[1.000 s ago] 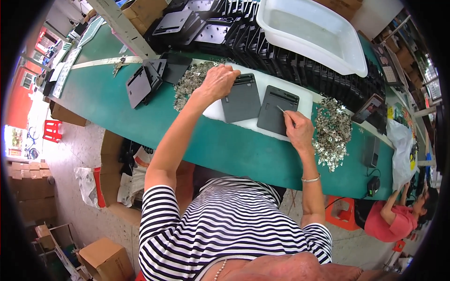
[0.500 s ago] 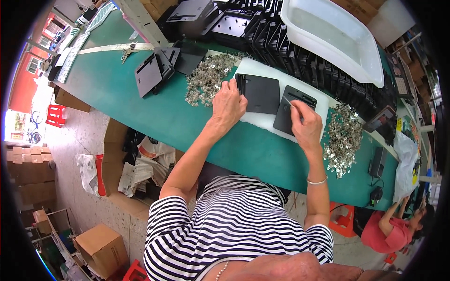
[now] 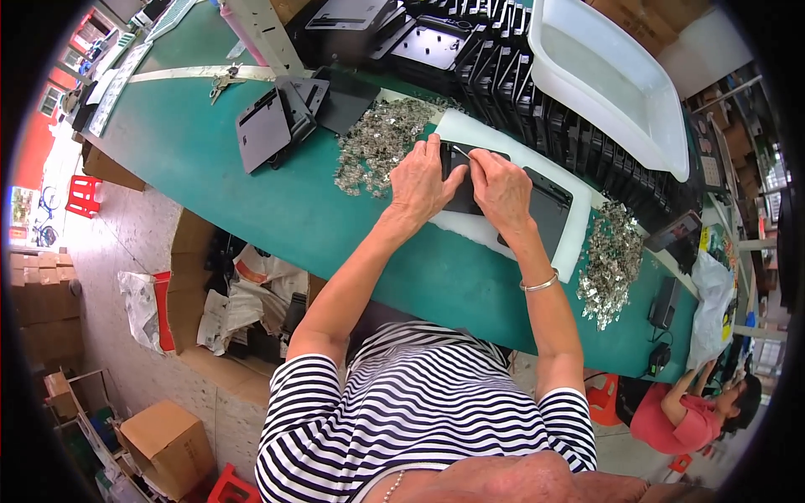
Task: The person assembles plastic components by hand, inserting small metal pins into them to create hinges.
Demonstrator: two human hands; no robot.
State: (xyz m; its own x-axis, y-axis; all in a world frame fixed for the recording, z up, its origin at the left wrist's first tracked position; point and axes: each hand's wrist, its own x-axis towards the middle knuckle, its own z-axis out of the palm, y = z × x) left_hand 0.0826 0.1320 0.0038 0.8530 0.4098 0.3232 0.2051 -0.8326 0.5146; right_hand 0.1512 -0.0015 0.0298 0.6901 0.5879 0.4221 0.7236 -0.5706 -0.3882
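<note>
Two flat black plastic panels lie side by side on a white foam sheet (image 3: 573, 245). My left hand (image 3: 417, 184) is at the left edge of the left panel (image 3: 464, 199), fingers bent over its far corner and thumb across its face. My right hand (image 3: 503, 194) pinches a thin, light metal tool (image 3: 460, 152), its tip at the slotted far end of that panel. Both hands cover much of the left panel. The right panel (image 3: 547, 220), with a slotted strip along its far end, lies partly under my right wrist.
Piles of small metal clips flank the foam, one on the left (image 3: 377, 142) and one on the right (image 3: 610, 268). Black parts stand in rows (image 3: 520, 92) behind, beside a white plastic tub (image 3: 620, 75). Grey panels (image 3: 264, 130) lean at left. A person in red (image 3: 679, 415) sits at right.
My right hand has moved left with the metal tool, from the right panel to the left panel's far end. My left hand stays at the left panel, its thumb now spread inward.
</note>
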